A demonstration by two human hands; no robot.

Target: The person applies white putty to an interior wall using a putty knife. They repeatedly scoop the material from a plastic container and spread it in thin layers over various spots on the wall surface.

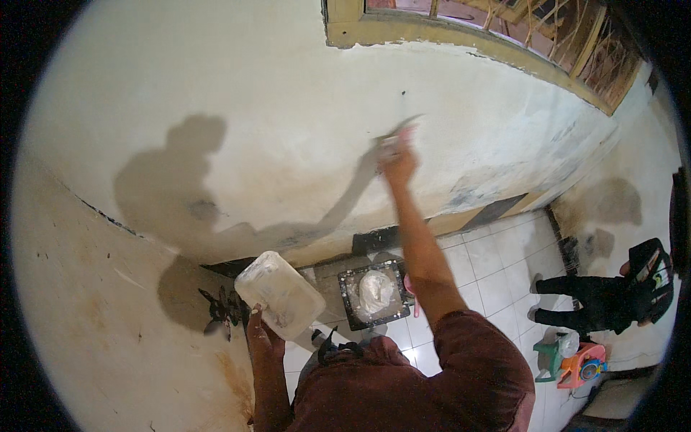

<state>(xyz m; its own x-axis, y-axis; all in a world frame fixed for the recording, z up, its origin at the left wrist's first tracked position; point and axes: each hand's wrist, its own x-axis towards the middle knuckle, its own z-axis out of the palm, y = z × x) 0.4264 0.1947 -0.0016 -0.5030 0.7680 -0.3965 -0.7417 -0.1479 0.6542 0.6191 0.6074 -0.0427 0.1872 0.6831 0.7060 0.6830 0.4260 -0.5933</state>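
My left hand (265, 337) grips the lower edge of a white rectangular plastic tub (277, 288), tilted so its inside shows whitish smears. Stretched up against the pale wall (288, 86), my right hand (399, 167) is closed around a small pink-and-white tool (392, 147). Motion blur hides the tool's exact kind. A thin dark curved edge or shadow shows just above it on the wall. Below my right arm, a white plastic bag (376, 291) sits on a dark, white-spattered square stand (347, 284). A pink handled item (410, 286) lies against the stand's right side.
A yellow-framed window (345, 27) with bars is above. At the right, another person in dark clothes (604, 299) stands on the white tiled floor (497, 284). Near that person are a green stool (548, 358) and an orange-red stool (584, 360). Dark items (223, 309) lie by the left corner.
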